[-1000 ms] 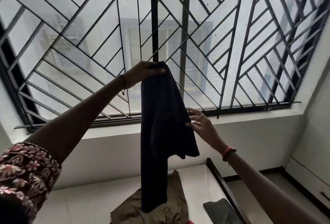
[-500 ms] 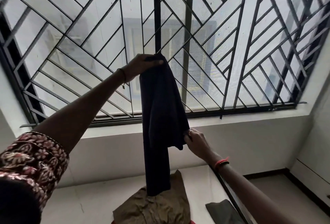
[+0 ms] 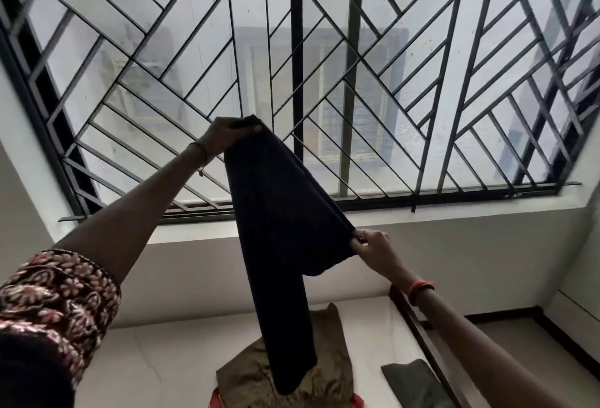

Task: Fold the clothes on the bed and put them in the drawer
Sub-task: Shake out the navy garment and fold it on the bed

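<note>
A dark navy garment (image 3: 285, 229) hangs in the air in front of the window. My left hand (image 3: 227, 134) grips its top corner, held high. Lower and to the right, my right hand (image 3: 373, 245) pinches the garment's side edge and pulls it outward, so the cloth spreads into a slanted sheet with a narrow tail hanging down. On the white bed (image 3: 156, 362) below lies a crumpled olive-brown garment (image 3: 328, 372) with a bit of red cloth (image 3: 216, 399) under it. No drawer is in view.
A large window with a black diagonal metal grille (image 3: 357, 66) fills the wall ahead, above a white sill. A dark grey folded cloth (image 3: 409, 381) lies at the bed's right edge by a dark wooden frame (image 3: 418, 323). Floor shows at the right.
My right hand took hold of the garment's side edge and drew it out to the right, spreading the cloth. My left hand kept its grip on the top.
</note>
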{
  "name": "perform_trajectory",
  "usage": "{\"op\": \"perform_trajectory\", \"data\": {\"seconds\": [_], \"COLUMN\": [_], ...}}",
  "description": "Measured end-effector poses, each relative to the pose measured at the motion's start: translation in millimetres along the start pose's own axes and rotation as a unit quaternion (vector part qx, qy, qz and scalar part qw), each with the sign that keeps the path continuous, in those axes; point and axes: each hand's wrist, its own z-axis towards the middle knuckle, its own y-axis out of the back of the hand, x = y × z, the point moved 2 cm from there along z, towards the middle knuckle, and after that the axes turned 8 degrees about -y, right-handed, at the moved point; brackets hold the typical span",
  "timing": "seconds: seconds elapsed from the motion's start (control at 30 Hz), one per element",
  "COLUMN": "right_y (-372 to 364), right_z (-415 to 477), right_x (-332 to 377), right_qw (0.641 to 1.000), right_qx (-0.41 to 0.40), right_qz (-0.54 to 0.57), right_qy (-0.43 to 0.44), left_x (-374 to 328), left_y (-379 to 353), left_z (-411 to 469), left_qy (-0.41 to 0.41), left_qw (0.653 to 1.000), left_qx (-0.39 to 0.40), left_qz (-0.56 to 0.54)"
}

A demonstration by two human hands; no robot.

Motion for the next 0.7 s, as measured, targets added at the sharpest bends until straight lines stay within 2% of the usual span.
{"op": "perform_trajectory", "data": {"seconds": [0.1,0.23,0.43,0.53,0.7], "right_y": [18.8,35.3,28.3,8.1,-16.0], "right_z": [7.2,13.6,22.7,25.0,21.3], "right_x": [-5.0,-5.2,-5.0,-0.9,19.3], "right_qw": [0.998,0.996,0.987,0.988,0.995], "right_qx": [0.049,0.068,0.105,0.106,0.081], "right_qz": [0.020,0.027,0.122,0.110,0.055], "right_qy": [0.036,0.059,0.013,-0.019,0.035], "left_x": [24.5,48.7,75.4,86.3,97.7], "left_y": [10.8,19.4,37.1,43.5,52.3], "left_z": [-18.3,-48.2,-95.4,-119.5,-157.0], "left_qy": [0.028,0.059,0.120,0.145,0.152], "left_qw": [1.000,0.998,0.992,0.988,0.984], "left_qx": [-0.004,-0.001,0.046,0.056,0.086], "left_qz": [0.006,0.002,-0.011,-0.023,-0.034]}}
